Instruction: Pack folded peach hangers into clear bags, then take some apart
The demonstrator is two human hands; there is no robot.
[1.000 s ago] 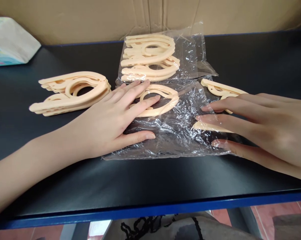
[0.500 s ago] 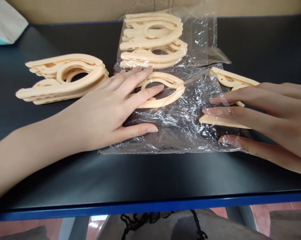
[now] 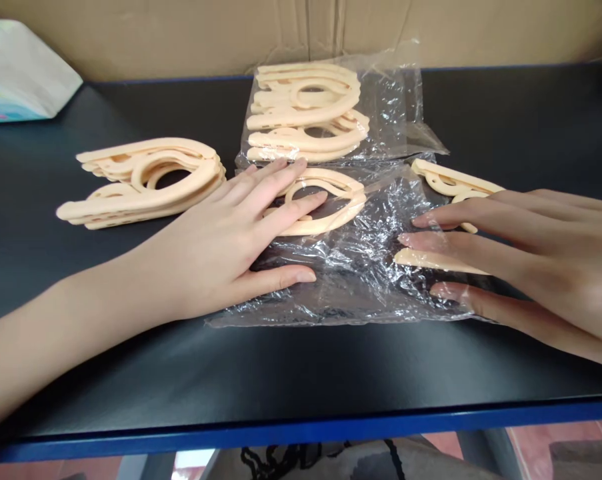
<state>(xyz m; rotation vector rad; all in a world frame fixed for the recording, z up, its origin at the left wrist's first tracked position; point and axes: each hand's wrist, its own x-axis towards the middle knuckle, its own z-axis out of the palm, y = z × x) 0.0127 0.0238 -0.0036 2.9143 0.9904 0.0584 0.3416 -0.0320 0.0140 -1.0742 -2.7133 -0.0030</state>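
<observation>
My left hand (image 3: 225,240) lies flat with fingers spread on a clear plastic bag (image 3: 351,287), over a cream folding hanger (image 3: 338,220) in the bag. At the bag's right end, my right hand (image 3: 535,253) has its fingers apart; some fingertips are under the film. Beneath and behind that hand, a cream hanger (image 3: 455,179) is partly hidden. To the left of my left hand sits a stack of cream hangers (image 3: 145,203). Behind, a second clear bag (image 3: 393,100) holds several hangers (image 3: 281,137).
The black table (image 3: 291,373) has a blue front edge (image 3: 301,433). A white and blue packet (image 3: 25,73) is at the back left. Brown cardboard (image 3: 181,40) stands behind the table.
The camera view has tilted up a little, so everything sits lower in the picture. Both hands keep about the same places on the bag.
</observation>
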